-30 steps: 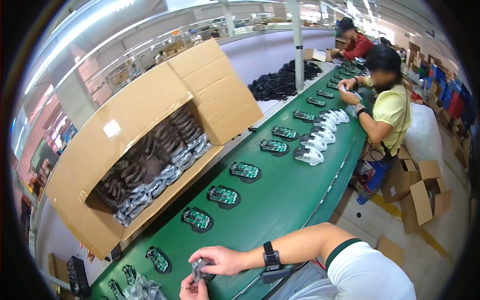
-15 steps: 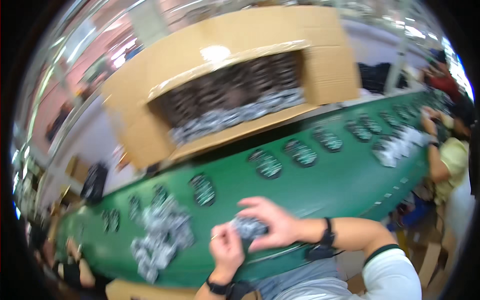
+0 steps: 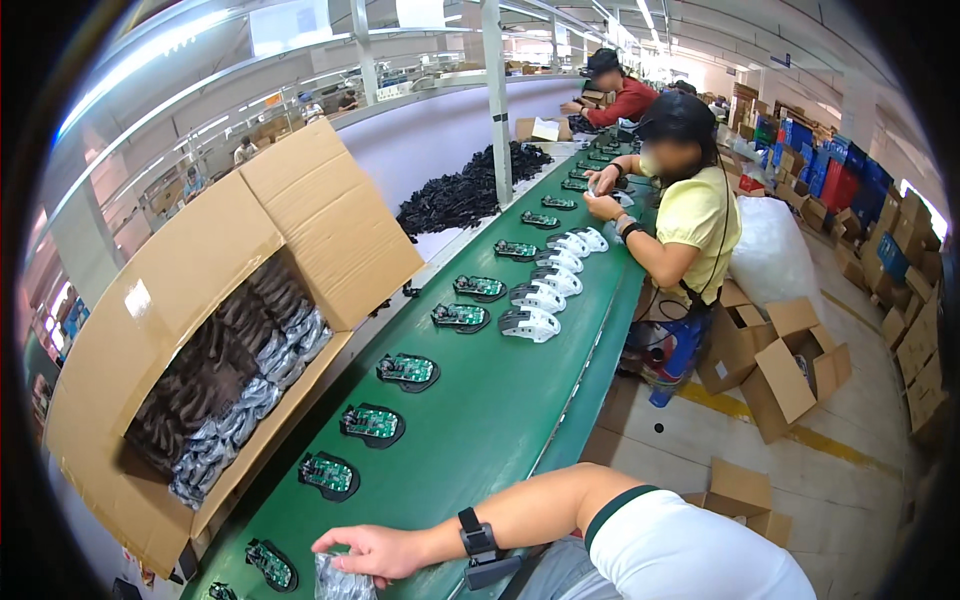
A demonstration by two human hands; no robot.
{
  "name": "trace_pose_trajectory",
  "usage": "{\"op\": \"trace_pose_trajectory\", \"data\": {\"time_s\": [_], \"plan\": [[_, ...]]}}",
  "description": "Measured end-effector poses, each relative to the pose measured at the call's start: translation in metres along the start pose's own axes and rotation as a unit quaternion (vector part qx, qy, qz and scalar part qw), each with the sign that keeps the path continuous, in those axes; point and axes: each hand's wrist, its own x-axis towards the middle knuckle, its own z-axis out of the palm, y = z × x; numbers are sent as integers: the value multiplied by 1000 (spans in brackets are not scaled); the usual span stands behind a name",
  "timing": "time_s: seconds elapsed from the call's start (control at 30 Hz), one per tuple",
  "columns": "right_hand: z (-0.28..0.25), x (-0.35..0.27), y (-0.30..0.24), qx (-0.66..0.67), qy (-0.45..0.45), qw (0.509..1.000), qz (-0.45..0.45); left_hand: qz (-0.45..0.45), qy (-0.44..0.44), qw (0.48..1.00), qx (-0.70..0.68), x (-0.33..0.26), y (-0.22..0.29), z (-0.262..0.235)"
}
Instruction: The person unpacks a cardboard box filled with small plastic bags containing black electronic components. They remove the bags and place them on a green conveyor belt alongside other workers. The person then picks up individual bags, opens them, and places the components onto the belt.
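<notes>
"What has changed?"
"The left hand has left view; the right hand (image 3: 372, 553) holds the plastic-wrapped piece (image 3: 342, 580) above the green belt (image 3: 470, 430)."
"What's hidden?"
"The lower edge cuts the piece off, its contents are unclear, and nobody can tell the left hand's grip."

At the lower edge, left of centre, the bag (image 3: 345, 580) is thin, see-through plastic, crinkled and glossy. The green worktop (image 3: 490, 400) is smooth with a soft sheen. White shells (image 3: 530, 323) near the centre look like smooth plastic. At left, the carton (image 3: 340, 230) is matt cardboard bearing shiny tape (image 3: 137, 296). The white sleeve (image 3: 690, 540), lower right, is matt cloth.
</notes>
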Motion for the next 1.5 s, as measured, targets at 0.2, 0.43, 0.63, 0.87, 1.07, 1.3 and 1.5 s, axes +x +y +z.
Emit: {"op": "trace_pose_trajectory", "data": {"time_s": [0.2, 0.43, 0.63, 0.87, 1.07, 1.3, 1.5], "plan": [[-6, -2, -4, -5, -33, 997, 72, -308, -158, 819, -457, 3, 31, -1], [3, -10, -28, -8, -4, 999, 47, -204, -149, 922, -294, -6, 23, 12], [-3, -15, -27, -22, 20, 999, 41, -290, -50, 899, -325, 9, -12, 0], [11, -15, -33, -353, 30, 927, -121, -186, -130, 884, -409, 6, 11, -19], [10, -17, -39, -358, 30, 916, -178, -176, -136, 934, -280, -2, 13, -3], [11, -12, -35, -457, 72, 839, -287, -324, -89, 881, -334, 9, 11, -19], [8, -11, -49, -465, 73, 830, -300, -311, -109, 879, -345, 8, 10, -26]]}}
